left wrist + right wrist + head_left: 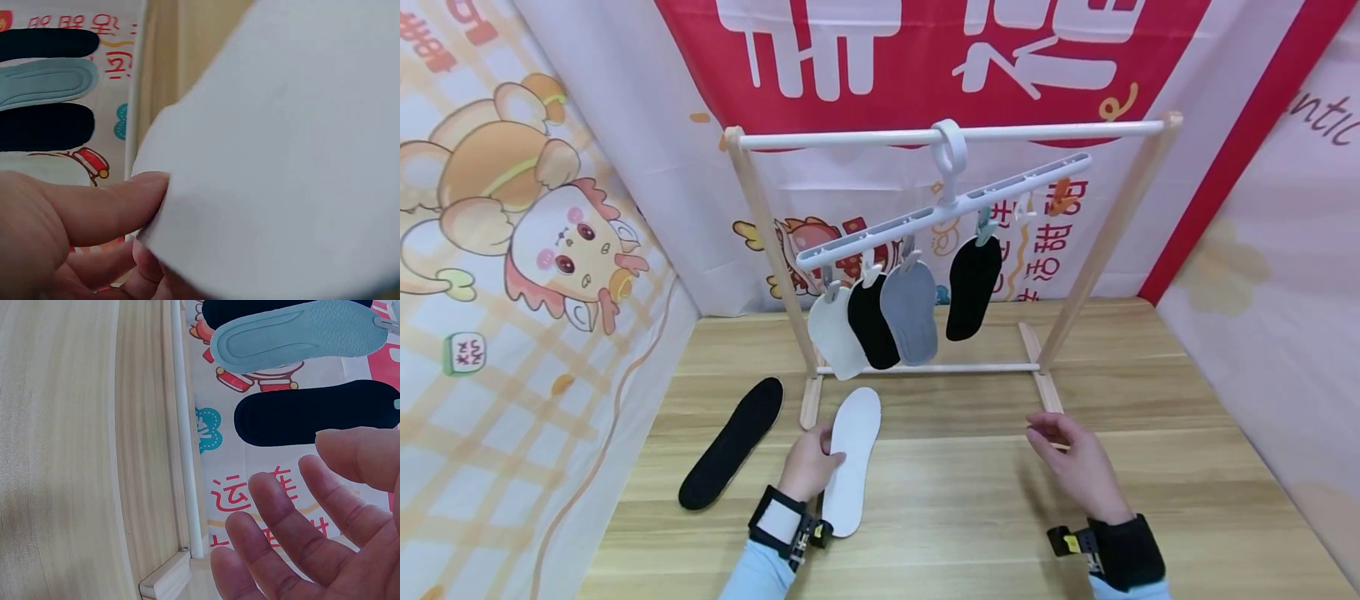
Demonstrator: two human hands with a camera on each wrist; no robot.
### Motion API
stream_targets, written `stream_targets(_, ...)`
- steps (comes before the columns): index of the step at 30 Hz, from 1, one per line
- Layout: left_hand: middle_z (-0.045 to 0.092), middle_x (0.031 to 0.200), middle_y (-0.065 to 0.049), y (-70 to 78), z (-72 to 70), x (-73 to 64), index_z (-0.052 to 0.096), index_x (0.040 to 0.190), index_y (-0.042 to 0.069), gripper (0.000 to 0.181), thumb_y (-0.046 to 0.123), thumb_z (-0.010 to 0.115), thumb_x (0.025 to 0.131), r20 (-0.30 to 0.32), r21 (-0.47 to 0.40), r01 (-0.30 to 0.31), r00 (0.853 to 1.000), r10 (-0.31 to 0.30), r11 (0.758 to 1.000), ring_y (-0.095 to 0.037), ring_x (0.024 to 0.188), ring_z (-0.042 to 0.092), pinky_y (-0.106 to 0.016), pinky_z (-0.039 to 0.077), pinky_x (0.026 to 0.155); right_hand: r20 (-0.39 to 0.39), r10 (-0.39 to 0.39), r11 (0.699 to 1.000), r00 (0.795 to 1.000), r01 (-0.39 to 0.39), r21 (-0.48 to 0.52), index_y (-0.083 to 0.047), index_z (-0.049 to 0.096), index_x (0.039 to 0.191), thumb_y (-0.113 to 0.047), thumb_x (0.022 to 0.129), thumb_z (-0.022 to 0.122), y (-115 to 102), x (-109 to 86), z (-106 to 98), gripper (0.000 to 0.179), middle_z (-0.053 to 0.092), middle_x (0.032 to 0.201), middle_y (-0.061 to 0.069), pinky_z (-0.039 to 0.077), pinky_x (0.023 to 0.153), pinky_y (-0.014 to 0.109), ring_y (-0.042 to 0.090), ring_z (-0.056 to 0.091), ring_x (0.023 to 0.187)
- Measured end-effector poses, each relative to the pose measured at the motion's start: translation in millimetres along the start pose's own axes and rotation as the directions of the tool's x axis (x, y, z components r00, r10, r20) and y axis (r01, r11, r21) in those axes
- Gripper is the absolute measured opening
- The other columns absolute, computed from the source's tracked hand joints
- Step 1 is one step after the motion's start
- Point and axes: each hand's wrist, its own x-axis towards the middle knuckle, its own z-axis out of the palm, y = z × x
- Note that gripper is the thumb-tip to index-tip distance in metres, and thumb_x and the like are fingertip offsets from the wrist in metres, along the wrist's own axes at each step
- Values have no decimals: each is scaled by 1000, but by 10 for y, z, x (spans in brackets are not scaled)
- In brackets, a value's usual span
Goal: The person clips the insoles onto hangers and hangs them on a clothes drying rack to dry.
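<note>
My left hand (808,465) pinches a white insole (854,454) by its edge, thumb on top and fingers underneath; up close in the left wrist view the insole (281,156) fills much of the picture. To the left of that hand a black insole (732,444) lies on the table. My right hand (1078,467) hovers near the rack's right foot, holding nothing, its fingers loosely bent and apart in the right wrist view. Clipped to a white hanger (943,212) are a white insole (837,333), a black insole (874,321), a grey-blue insole (910,312) and another black insole (974,287).
A wooden rack (1108,242) with a white top bar (850,140) stands at the back of the wooden table (955,500). The hanger tilts, its right end higher. Near that end a bare clip (1024,210) hangs. Printed cloths (550,250) enclose the back and sides.
</note>
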Motion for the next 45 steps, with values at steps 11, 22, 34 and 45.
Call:
stream_targets(11,61,93,-10,219,-192,-211,57,116,-5,31,4,69,90,102,-197,2,995,18,980,-20,81,60,-34,53,67,10,-8,1000,1000,8,0,-4,65,119,-19,100,61,-75,5,-28,25,68,109,9,52,84,32,22,62,100)
stream_targets(22,64,94,-9,594,-315,-320,57,119,-1,32,10,70,92,100,-291,-96,986,130,952,-18,75,61,-32,53,62,-12,-32,999,999,32,-2,-3,65,118,-17,100,62,-132,10,-68,23,69,106,8,52,81,29,22,62,98)
stream_targets(34,65,96,-8,1010,-206,-260,59,114,1,25,10,69,93,107,-352,-255,945,310,901,-18,78,62,-29,54,66,-65,-170,985,983,170,-11,3,60,126,-24,103,56,-427,537,-555,36,66,113,20,48,79,16,28,61,101)
stream_targets(45,64,99,-7,1333,-61,-206,59,115,3,25,12,69,94,131,-386,-302,918,375,872,-18,83,62,-29,54,72,-47,-201,980,979,201,-3,-8,47,146,-40,101,55,-1146,1371,-1037,56,56,139,16,45,101,46,30,55,123)
